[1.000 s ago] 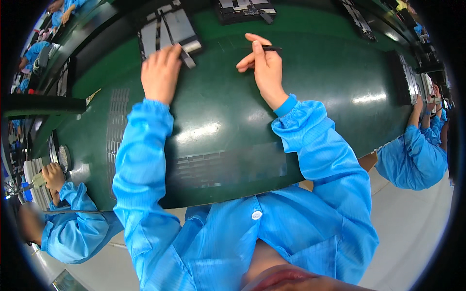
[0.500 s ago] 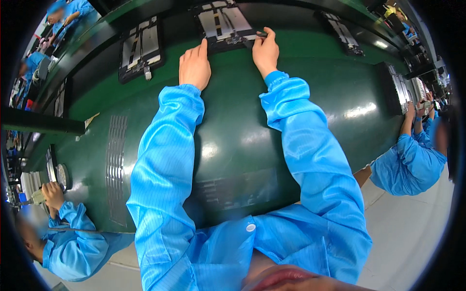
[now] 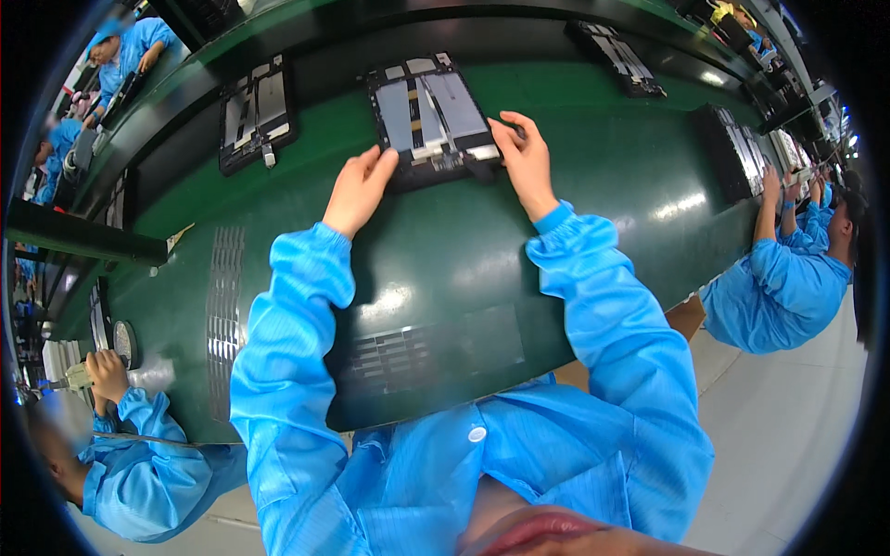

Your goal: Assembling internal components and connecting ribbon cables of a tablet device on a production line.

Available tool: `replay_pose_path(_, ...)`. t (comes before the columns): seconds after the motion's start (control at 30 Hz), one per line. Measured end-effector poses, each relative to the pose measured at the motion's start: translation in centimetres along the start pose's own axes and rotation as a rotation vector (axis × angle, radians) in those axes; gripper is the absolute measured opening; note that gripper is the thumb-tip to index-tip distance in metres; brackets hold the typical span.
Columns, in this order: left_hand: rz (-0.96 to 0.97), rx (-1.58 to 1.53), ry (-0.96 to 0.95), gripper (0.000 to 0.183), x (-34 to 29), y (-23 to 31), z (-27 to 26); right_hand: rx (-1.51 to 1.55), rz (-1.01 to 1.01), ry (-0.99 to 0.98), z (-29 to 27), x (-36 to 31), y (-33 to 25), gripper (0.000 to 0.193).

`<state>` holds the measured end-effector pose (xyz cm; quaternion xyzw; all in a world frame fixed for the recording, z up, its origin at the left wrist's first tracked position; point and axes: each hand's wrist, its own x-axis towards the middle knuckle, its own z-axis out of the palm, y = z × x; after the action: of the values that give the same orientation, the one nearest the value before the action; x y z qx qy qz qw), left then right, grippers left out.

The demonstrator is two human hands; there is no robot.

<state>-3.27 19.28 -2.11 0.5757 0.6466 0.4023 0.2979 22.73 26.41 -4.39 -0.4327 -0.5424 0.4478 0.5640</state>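
Observation:
An opened tablet [image 3: 394,109] with its inner side facing up lies in front of me, its grey panels, thin strips and dark frame showing. My left hand [image 3: 361,188] grips its near left corner, thumb along the edge. At the near right corner my right hand [image 3: 527,165] holds the tablet's side between thumb and fingers. A small dark bit shows by the right fingers, too small to name.
Other opened tablets lie at the back left [image 3: 256,113] and back right [image 3: 618,58]. Clear strips [image 3: 224,315] and a clear sheet [image 3: 482,347] lie on the green table [image 3: 445,250]. Co-workers in blue sit at left [image 3: 153,482] and right [image 3: 779,296].
Both my hands have drawn the tablet toward me, away from the back of the table. More of its far end now shows.

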Motion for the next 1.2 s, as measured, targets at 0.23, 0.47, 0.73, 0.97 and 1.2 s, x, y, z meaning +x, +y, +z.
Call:
replay_pose_path(0.23,0.089,0.246,-0.302,0.087,-11.2,3.7,-2.9,-0.406,-0.125,-0.619,-6.1,-8.8,-6.2,0.087)
replay_pose_path(0.47,0.07,0.28,-0.286,0.074,-17.5,4.7,-2.5,-0.442,-0.066,-0.619,-8.0,-13.1,-8.0,0.071)
replay_pose_path(0.73,0.225,0.329,-0.199,0.062,-17.4,5.2,-3.4,-0.109,0.094,-0.583,-8.8,-12.4,-6.6,0.067)
replay_pose_path(0.97,0.523,-0.001,-0.266,0.021,-20.2,9.0,-5.5,0.019,0.095,-0.278,-7.9,-12.2,-7.5,0.039)
replay_pose_path(1.2,1.003,-1.214,0.078,0.009,-20.7,19.6,-7.3,0.105,-0.109,-0.261,-0.1,-11.3,-8.3,0.027)
